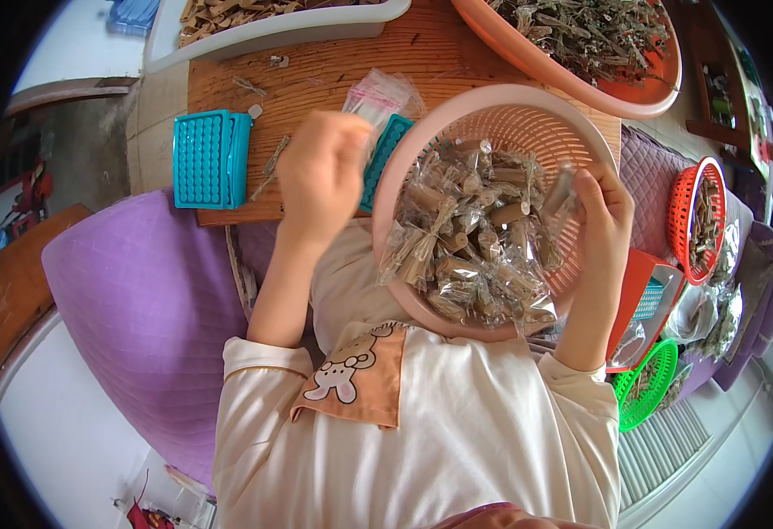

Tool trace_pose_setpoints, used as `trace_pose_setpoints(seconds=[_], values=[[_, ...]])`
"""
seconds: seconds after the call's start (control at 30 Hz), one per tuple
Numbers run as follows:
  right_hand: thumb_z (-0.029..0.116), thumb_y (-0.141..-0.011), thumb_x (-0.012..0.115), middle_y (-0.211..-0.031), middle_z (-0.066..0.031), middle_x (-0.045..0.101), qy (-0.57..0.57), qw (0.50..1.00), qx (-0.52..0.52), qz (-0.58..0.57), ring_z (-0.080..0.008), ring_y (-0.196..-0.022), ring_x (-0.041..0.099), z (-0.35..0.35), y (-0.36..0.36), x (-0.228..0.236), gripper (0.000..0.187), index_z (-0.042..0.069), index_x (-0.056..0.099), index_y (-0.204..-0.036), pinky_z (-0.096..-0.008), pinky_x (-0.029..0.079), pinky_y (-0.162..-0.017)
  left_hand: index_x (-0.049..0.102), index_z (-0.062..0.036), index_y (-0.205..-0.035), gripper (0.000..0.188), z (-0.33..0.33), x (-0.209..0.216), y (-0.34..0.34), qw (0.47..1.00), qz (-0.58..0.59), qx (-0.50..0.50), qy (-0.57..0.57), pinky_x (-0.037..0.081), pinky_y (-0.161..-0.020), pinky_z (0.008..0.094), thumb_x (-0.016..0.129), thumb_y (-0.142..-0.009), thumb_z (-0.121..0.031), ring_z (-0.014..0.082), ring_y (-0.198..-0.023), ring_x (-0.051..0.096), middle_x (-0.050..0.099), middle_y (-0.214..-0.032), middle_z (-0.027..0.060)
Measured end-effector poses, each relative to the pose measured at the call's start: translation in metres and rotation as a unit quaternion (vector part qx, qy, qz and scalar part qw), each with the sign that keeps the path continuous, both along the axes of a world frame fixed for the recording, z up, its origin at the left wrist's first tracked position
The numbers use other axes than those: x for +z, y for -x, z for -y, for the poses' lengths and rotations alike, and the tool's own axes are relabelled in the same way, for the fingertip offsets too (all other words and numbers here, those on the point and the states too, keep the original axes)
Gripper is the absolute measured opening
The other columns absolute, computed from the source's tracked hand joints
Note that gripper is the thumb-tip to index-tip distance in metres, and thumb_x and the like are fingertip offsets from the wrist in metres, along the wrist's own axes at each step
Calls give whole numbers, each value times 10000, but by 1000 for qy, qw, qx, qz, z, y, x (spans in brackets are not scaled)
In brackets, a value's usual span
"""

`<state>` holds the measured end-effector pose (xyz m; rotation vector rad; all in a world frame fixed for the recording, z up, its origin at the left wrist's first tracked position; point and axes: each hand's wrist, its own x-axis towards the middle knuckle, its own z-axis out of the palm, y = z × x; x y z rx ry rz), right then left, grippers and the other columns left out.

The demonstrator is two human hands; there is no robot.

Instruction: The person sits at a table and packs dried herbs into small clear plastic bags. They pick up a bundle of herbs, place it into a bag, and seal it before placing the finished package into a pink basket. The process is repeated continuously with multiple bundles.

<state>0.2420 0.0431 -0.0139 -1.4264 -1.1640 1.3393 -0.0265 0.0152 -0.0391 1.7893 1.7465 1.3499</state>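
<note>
A pale pink perforated basket (395, 163) stands tilted at the table's front edge, close against my body. It is heaped with small clear plastic packets (470, 234) of dried brown stems or sticks. My right hand (607, 203) is at the basket's right side, thumb and fingers closed on a clear plastic bag (563, 192); what the bag contains is not clear. Left of the basket, my left hand (323, 167) is raised above the table and blurred by motion. Just beyond it lies a stack of clear bags with pink print (384, 93).
Teal dimpled trays (210, 159) sit at the table's left edge; another teal tray (384, 163) is partly behind the basket. A white tub (316, 28) and an orange basin (571, 84) of dried plant pieces stand farther back. Red (682, 220) and green (642, 414) baskets are at right.
</note>
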Motion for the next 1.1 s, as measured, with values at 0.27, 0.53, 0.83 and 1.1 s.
trace_pose_setpoints(seconds=[0.27, 0.53, 0.83, 1.1], values=[[96, -721, 640, -745, -96, 580, -75, 889, 312, 328, -208, -656, 572, 33, 36, 13, 246, 41, 564, -949, -307, 460, -612, 500, -14, -692, 323, -3, -27, 24, 978, 180, 42, 102, 295, -472, 225, 487, -913, -248, 57, -530, 356, 402, -554, -8], [76, -694, 625, -733, -96, 553, -165, 874, 309, 336, -272, -662, 561, 41, 55, 1, 158, 57, 578, -843, -351, 468, -617, 551, -22, -752, 244, 9, 2, -15, 975, 190, -31, 112, 348, -480, 229, 512, -898, -214, 73, -515, 447, 508, -568, 28], [-59, -637, 622, -821, -92, 525, -256, 920, 191, 227, -210, -675, 571, 34, 53, 30, 249, 18, 587, -871, -308, 471, -590, 579, -28, -812, 315, 45, 47, -24, 941, 117, -203, 245, 349, -424, 257, 588, -833, -343, 102, -425, 438, 482, -519, 31], [-4, -646, 710, -860, -97, 571, -274, 935, 146, 171, -174, -650, 576, 33, 55, 25, 299, 3, 585, -917, -281, 467, -567, 525, -8, -821, 213, 56, 40, -39, 866, 374, -164, 289, 319, -471, 169, 490, -900, -202, 9, -534, 417, 610, -723, 36]])
